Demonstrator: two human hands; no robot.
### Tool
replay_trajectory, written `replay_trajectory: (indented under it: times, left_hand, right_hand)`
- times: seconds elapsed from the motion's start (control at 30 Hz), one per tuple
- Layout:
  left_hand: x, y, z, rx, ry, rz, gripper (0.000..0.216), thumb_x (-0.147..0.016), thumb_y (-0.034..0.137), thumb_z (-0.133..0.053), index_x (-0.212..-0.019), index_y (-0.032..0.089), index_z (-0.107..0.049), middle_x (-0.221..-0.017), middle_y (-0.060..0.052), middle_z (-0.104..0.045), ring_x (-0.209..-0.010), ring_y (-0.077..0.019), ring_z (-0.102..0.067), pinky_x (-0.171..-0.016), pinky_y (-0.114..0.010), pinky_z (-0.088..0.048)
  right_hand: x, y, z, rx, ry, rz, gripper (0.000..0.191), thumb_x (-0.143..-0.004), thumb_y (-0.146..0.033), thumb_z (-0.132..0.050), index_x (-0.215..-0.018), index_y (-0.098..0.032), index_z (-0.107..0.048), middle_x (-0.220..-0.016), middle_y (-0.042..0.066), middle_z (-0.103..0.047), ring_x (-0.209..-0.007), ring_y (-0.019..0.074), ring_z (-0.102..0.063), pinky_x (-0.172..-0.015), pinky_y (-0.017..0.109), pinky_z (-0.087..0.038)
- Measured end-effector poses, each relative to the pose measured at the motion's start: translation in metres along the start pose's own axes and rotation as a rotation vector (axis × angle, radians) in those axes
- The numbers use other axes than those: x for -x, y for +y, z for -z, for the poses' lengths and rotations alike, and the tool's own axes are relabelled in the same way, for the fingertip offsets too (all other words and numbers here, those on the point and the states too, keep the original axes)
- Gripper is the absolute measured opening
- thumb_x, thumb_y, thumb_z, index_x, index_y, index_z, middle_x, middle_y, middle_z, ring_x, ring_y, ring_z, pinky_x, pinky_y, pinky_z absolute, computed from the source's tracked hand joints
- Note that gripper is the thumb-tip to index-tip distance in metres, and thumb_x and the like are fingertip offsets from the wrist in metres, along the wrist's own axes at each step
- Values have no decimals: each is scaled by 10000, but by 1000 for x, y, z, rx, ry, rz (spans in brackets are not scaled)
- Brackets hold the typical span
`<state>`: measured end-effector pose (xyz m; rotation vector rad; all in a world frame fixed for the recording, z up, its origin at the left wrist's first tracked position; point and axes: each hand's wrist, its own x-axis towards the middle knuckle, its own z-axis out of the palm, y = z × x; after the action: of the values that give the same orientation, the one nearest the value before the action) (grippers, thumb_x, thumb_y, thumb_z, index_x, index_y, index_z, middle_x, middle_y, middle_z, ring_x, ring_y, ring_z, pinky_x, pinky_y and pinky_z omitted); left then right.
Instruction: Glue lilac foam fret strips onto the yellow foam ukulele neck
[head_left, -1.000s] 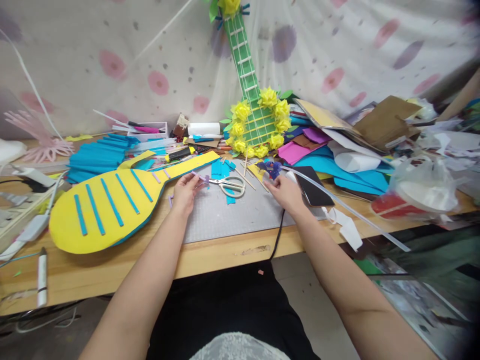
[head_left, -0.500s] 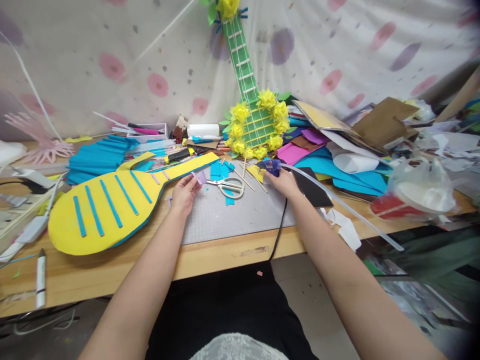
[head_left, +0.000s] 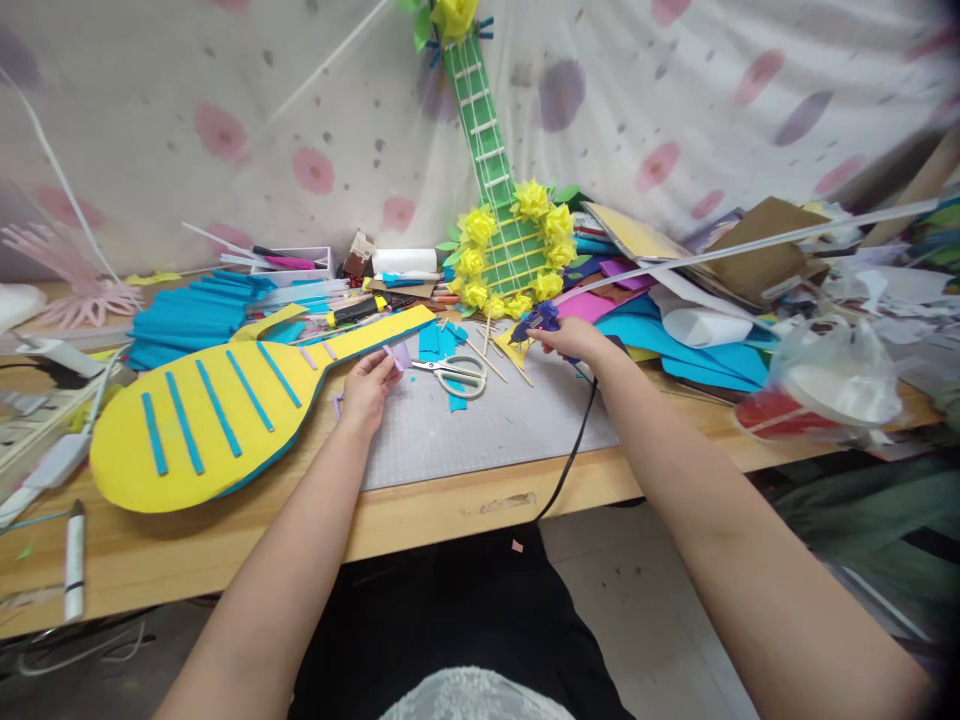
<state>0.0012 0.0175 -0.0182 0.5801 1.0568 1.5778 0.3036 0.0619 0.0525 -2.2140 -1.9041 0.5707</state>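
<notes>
My left hand (head_left: 366, 393) pinches a small purple paper strip (head_left: 398, 357) above the grey cutting mat (head_left: 420, 445). Just right of it lie scissors (head_left: 459, 375) with pale handles, beside blue paper scraps (head_left: 439, 341). In my right hand (head_left: 574, 338) is a blue hot glue gun (head_left: 538, 318), with a long clear glue stick (head_left: 739, 247) rising out of its back to the right. Its nozzle is over a yellow scrap (head_left: 511, 350). A yellow guitar-shaped cutout (head_left: 202, 425), with blue strips on its body and purple strips at the neck, lies left of my left hand.
A green paper guitar (head_left: 495, 190) with yellow flowers leans on the back curtain. Coloured paper (head_left: 682, 345) is piled at the right, near a bagged red container (head_left: 791, 405). The glue gun's black cord (head_left: 568, 460) hangs over the front edge. A marker (head_left: 75, 565) lies front left.
My right hand has turned the glue gun, so the glue stick swings from pointing down-right to pointing up-right. My right forearm has shifted right. My left hand keeps its hold.
</notes>
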Motion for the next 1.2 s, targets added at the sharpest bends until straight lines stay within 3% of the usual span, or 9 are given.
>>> replay_trajectory:
  times: [0.17, 0.37, 0.6, 0.7, 0.8, 0.97, 1.2]
  left_hand:
    - [3, 1, -2, -11, -2, 2, 302, -475, 215, -797, -717, 131, -637, -669, -15, -634, -595, -96, -574, -671, -268, -470]
    - [3, 0, -1, -29, -15, -19, 343, -449, 241, -804, -731, 132, -644, -676, -13, -633, -597, -95, -569, -671, -269, -468]
    - [7, 1, -3, -54, -45, -16, 346, -448, 256, -808, -731, 126, -657, -689, -21, -639, -604, -99, -576, -673, -271, -470]
    - [8, 1, -3, -83, -70, -4, 340, -458, 253, -807, -739, 119, -668, -699, -34, -651, -603, -104, -583, -676, -277, -474]
    - [8, 2, -2, -101, -83, 7, 339, -467, 248, -807, -751, 116, -676, -698, -43, -659, -593, -104, -582, -675, -284, -478]
    - [8, 3, -1, -98, -89, 33, 340, -459, 253, -812, -743, 114, -688, -694, -50, -669, -594, -103, -586, -662, -271, -481]
    - [8, 5, -1, -84, -95, 46, 346, -464, 257, -813, -758, 118, -696, -690, -48, -678, -588, -99, -593, -663, -263, -489]
  right_hand:
    - [-6, -11, 12, 84, 15, 10, 389, -761, -522, -530, -672, -148, -591, -638, 61, -624, -441, 89, -488, -413, 213, -364]
    - [-11, -8, 18, -134, -38, 24, 376, -784, -484, -536, -627, -143, -566, -587, 52, -606, -424, 71, -457, -428, 205, -374]
    - [-11, 0, 9, -325, 40, 51, 384, -775, -502, -551, -660, -136, -566, -556, 43, -583, -414, 69, -446, -419, 203, -363]
    - [0, -13, 5, -475, -31, 127, 374, -768, -514, -554, -745, -142, -574, -653, 58, -629, -407, 54, -415, -386, 197, -325]
    - [17, -34, -2, -631, -176, 312, 375, -791, -514, -520, -767, -145, -586, -762, 69, -653, -438, 42, -406, -396, 186, -324]
    - [39, -62, -25, -655, -244, 436, 407, -749, -547, -552, -703, -143, -586, -580, 19, -566, -428, 50, -402, -396, 188, -317]
    - [44, -77, -40, -560, -262, 448, 425, -723, -579, -556, -661, -158, -538, -514, -24, -498, -418, 49, -409, -403, 185, -324]
